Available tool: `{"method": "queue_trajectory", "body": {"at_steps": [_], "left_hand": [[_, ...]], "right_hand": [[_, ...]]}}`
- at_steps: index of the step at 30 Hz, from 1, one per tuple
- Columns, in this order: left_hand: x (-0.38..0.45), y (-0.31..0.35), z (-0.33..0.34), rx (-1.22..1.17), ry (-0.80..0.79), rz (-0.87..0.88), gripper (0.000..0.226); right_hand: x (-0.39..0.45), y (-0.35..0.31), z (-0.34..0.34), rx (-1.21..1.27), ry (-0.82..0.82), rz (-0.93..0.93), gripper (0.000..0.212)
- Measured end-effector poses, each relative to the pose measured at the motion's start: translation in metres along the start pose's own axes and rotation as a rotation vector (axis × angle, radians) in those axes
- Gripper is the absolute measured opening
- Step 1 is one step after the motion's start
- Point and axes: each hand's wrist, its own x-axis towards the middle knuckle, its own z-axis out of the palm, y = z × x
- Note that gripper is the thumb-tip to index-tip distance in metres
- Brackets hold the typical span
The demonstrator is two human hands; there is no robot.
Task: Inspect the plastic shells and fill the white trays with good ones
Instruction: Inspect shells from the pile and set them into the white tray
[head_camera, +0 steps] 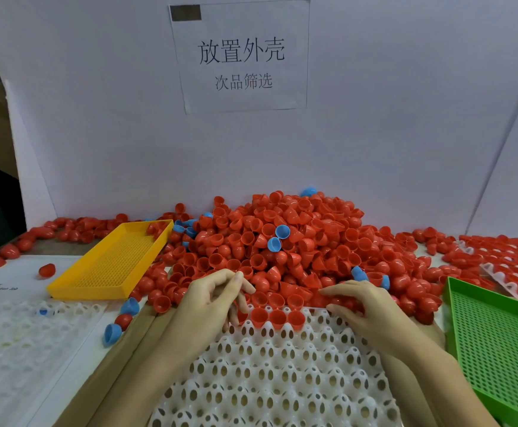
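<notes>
Red plastic shells (pixel 282 241) heaped mid-tabletop toward the back edge; four seated along far edge of white tray (pixel 282 374). Left hand (pixel 208 300) pinches a shell, right hand (pixel 365 306) loosely spread on pile. Likely light, thin, slippery (grip by rim).

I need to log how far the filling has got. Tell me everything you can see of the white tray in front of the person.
The white tray looks like moulded plastic, a grid of round holed pockets between raised peaks. It lies flat, nearest the camera, its far edge against the pile of red shells. Only its far row holds red shells, open side up; the other pockets are empty. The left hand and right hand rest at that far edge.
</notes>
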Motion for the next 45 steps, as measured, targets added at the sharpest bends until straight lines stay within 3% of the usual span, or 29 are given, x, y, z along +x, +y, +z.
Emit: {"method": "queue_trajectory", "body": {"at_steps": [9,16,24,33,36,42,45], "left_hand": [[0.000,0.000,0.001,-0.014,0.000,0.004,0.032],[-0.001,-0.001,-0.001,-0.008,-0.020,0.043,0.025],[-0.002,-0.002,-0.001,0.016,-0.036,0.068,0.020],[-0.004,0.002,-0.001,0.115,-0.063,0.132,0.015],[-0.007,0.005,0.000,0.125,-0.138,0.166,0.010],[-0.016,0.012,0.015,0.103,-0.248,0.207,0.058],[-0.017,0.011,0.020,0.124,-0.200,0.266,0.046]], "right_hand": [[-0.001,0.007,-0.004,0.140,0.330,0.108,0.017],[0.000,0.001,-0.004,0.619,0.509,0.135,0.020],[0.010,-0.004,0.007,0.812,0.407,0.251,0.035],[0.007,-0.011,0.003,0.752,0.494,0.272,0.018],[0.001,-0.029,-0.005,0.722,0.413,0.189,0.018],[-0.016,-0.091,0.000,0.580,0.098,-0.076,0.020],[-0.022,-0.104,0.010,0.521,0.089,-0.126,0.024]]}}
